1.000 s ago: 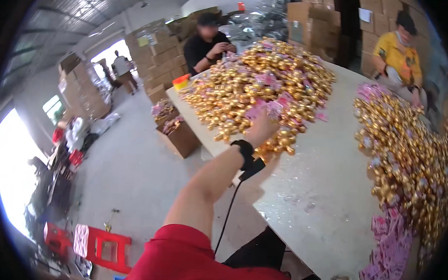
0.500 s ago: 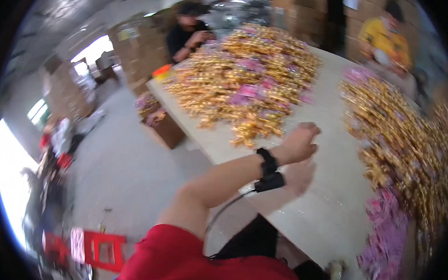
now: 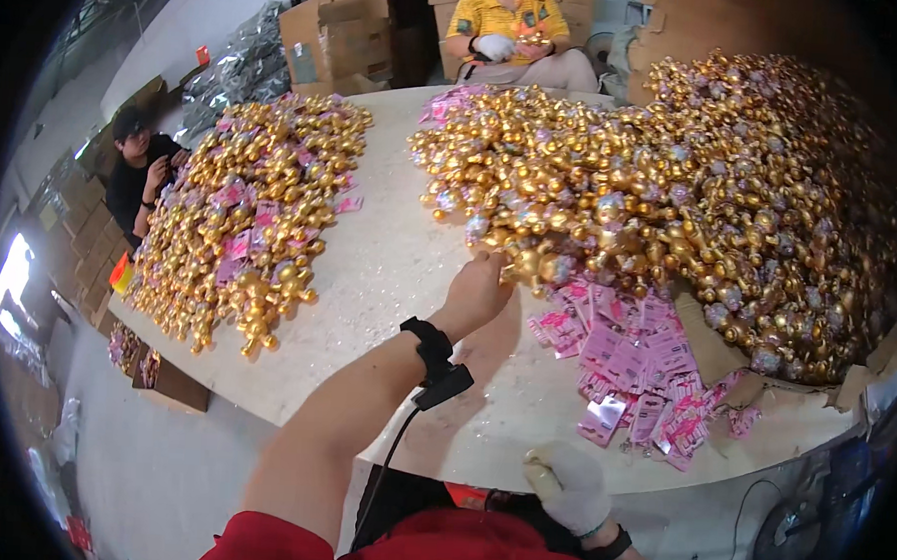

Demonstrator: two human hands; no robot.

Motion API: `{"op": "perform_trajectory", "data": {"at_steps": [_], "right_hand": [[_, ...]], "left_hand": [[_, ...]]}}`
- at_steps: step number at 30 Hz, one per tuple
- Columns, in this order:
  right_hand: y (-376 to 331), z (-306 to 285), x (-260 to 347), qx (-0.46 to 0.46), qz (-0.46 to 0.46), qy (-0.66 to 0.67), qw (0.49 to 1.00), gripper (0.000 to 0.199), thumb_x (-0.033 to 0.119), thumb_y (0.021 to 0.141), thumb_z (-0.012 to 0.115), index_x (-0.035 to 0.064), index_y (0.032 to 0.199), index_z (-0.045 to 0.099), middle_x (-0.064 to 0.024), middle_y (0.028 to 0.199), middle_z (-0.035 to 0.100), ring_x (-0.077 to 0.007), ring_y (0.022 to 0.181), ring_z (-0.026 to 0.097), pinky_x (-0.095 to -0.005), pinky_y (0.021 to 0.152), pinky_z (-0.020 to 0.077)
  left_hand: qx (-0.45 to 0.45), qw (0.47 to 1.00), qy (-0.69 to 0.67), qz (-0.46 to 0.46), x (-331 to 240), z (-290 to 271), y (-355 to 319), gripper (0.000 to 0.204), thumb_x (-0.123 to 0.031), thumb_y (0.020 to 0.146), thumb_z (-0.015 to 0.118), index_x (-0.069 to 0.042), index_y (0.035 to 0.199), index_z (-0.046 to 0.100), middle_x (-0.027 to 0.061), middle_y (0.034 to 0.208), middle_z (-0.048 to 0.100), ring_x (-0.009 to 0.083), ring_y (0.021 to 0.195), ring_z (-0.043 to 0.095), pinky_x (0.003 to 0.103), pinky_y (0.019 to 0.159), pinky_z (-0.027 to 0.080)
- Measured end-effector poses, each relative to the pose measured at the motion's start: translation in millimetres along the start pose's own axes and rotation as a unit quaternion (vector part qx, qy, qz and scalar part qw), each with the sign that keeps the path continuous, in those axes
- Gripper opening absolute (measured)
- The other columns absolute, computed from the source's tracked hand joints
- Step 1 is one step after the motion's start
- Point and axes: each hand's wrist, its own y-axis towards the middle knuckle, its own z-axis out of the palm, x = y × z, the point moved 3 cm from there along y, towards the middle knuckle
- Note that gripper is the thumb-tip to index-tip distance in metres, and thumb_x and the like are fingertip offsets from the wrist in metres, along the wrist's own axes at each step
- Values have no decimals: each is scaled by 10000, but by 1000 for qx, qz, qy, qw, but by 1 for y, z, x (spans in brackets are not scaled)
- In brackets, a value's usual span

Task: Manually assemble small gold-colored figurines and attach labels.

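My bare left hand (image 3: 476, 293), with a black strap and a small cabled box at its wrist, reaches the near left edge of the big right-hand pile. Its fingers are closed on a shiny gold figurine (image 3: 531, 268) made of rounded parts. My right hand (image 3: 568, 485) wears a white glove and hovers by the table's front edge, close to my body. Its fingers are curled; what they hold, if anything, is hidden. Pink printed cards (image 3: 620, 358) lie in a loose heap between the hands and the gold pile (image 3: 613, 187).
A second gold pile (image 3: 256, 212) with pink cards covers the left of the white table (image 3: 369, 267). A person in black sits beyond it; another in yellow (image 3: 510, 27) sits at the far side. Torn cardboard (image 3: 706, 341) edges the right pile. An open carton (image 3: 174, 383) stands on the floor.
The view has swung to the right. My left hand has gone from above the bare tabletop to the right pile and closed on a gold figurine. My gloved right hand has come into view.
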Motion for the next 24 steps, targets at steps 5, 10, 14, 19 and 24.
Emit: {"op": "perform_trajectory", "data": {"at_steps": [5,10,14,19,24], "right_hand": [[0,4,2,0,-16,20,1000,131,94,768,629,44,889,621,-122,790,607,-293,704,598,-350,625,481],[-8,8,-11,1,-19,-3,1000,188,213,828,570,69,937,621,-130,843,607,-320,772,597,-382,685,494],[-4,5,-9,8,-17,-5,1000,159,144,788,619,53,918,627,-128,810,614,-305,739,602,-367,647,489],[-3,4,-4,12,-22,-17,1000,160,148,790,609,58,923,626,-132,808,611,-307,751,599,-369,652,486],[-2,3,1,-15,-29,7,999,156,139,790,594,55,919,623,-136,795,601,-311,740,591,-374,648,481]], "left_hand": [[24,998,42,-33,23,21,8,289,-189,768,618,-26,1003,572,203,914,576,370,855,575,429,744,478],[37,999,12,-19,-1,-1,0,312,-196,755,639,-36,1009,554,177,952,548,368,864,548,426,742,458],[58,993,28,101,-44,-7,-21,405,-178,730,662,-40,1084,523,153,1070,497,352,930,500,407,792,433],[68,972,-46,220,-83,8,-31,365,-193,715,678,-30,1021,565,142,927,547,322,876,537,387,746,453],[5,989,-107,102,-68,0,-19,155,-96,741,639,-9,866,612,163,770,586,328,731,573,393,666,470]]}}
